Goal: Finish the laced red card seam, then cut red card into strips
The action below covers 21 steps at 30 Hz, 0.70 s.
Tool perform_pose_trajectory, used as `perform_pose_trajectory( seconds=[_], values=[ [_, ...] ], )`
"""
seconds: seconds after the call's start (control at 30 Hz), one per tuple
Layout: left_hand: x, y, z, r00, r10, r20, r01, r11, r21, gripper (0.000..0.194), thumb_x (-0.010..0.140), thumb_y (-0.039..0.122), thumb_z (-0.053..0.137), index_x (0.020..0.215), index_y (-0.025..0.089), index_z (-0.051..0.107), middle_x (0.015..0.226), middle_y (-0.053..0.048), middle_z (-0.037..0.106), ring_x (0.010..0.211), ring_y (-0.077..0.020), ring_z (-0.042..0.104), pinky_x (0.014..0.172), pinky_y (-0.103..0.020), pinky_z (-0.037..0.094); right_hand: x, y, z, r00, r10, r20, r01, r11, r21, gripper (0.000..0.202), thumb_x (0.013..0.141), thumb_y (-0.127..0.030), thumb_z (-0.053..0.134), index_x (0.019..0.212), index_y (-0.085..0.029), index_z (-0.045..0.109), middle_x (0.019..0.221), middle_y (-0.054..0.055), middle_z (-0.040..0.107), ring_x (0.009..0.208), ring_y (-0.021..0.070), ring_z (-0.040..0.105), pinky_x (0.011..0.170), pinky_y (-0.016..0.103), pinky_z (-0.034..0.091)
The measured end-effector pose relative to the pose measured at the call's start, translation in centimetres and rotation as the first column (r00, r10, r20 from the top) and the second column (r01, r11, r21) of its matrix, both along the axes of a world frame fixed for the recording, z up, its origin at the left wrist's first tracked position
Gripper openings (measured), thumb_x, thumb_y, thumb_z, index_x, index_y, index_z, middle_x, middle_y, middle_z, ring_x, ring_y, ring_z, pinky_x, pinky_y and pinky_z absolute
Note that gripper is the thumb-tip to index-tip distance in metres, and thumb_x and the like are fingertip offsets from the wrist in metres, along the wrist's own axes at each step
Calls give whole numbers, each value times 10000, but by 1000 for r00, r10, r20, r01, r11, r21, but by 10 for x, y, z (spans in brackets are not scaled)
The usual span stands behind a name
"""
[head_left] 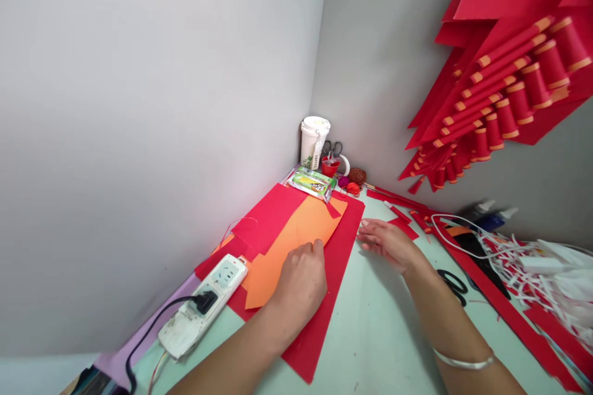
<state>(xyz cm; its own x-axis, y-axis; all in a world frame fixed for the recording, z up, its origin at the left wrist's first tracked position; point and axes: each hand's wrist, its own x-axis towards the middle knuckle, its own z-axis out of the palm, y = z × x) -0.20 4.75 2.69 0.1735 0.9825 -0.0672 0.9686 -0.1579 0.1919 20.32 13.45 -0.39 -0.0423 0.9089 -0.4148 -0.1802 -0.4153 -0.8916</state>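
My left hand [302,276] is closed in a loose fist over an orange paper sheet [278,234]. Its fingertips face away, so whatever may be in them is hidden. Beneath the orange piece lie large red paper sheets [340,259], one overlapping the other. To the right of them my right hand [385,242] hovers by the red sheet's edge, fingers slightly bent and apart, with nothing visible in them. A silver bangle [464,363] circles that wrist. Small red paper rolls [397,212] and scraps lie beyond it.
A white power strip [204,305] with a black plug sits at left. At the back corner stand a coffee cup [315,142], a wet-wipe packet [312,183] and yarn balls [353,189]. Black-handled scissors [453,287] and white strips [519,271] lie right, below hanging red paper decorations [503,89].
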Motion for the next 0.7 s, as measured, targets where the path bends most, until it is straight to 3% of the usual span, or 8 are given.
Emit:
perform_pose_trajectory(
  seconds=[0.1, 0.2, 0.3, 0.47, 0.7],
  values=[
    [0, -1, -2, 1000, -8, -4, 8, 1000, -3, 323, 805, 35, 447, 1093, 118, 567, 941, -125, 667, 839, -261, 648, 722, -345, 473, -18, -3, 12, 1000, -26, -5, 26, 999, 20, 152, 806, -185, 725, 943, -182, 659, 841, 35, 689, 713, 127, 665, 557, 186, 549],
    [2, -3, -7, 999, -35, -22, 35, 999, 8, 277, 838, 78, 472, 1092, 113, 575, 990, -148, 659, 897, -267, 635, 776, -363, 468, -52, 1, 27, 995, 28, -94, -26, 999, 23, 125, 878, -201, 652, 997, -166, 647, 964, 62, 694, 853, 141, 677, 712, 218, 569],
    [4, -5, -12, 997, -56, -45, 58, 998, 25, 245, 865, 161, 516, 1097, 110, 577, 1034, -172, 642, 969, -286, 606, 832, -394, 454, -95, 17, 34, 981, 85, -175, -97, 993, -60, 159, 940, -217, 563, 1044, -112, 622, 1027, 102, 675, 915, 166, 672, 784, 282, 566],
    [6, -6, -13, 995, -66, -69, 69, 997, 40, 209, 866, 195, 544, 1051, 112, 593, 993, -165, 648, 963, -281, 592, 832, -392, 442, -144, 53, 28, 977, 89, -193, -129, 970, -204, 319, 937, -326, 585, 1210, -162, 564, 1172, 78, 609, 953, 193, 638, 789, 385, 559],
    [7, -9, -16, 991, -95, -92, 102, 992, 73, 230, 845, 175, 539, 1033, 74, 625, 977, -210, 648, 947, -326, 580, 826, -433, 434, -161, 70, 21, 978, 148, -150, -174, 967, -184, 333, 936, -347, 581, 1220, -172, 564, 1209, 85, 596, 999, 208, 623, 831, 411, 544]
  ],
)
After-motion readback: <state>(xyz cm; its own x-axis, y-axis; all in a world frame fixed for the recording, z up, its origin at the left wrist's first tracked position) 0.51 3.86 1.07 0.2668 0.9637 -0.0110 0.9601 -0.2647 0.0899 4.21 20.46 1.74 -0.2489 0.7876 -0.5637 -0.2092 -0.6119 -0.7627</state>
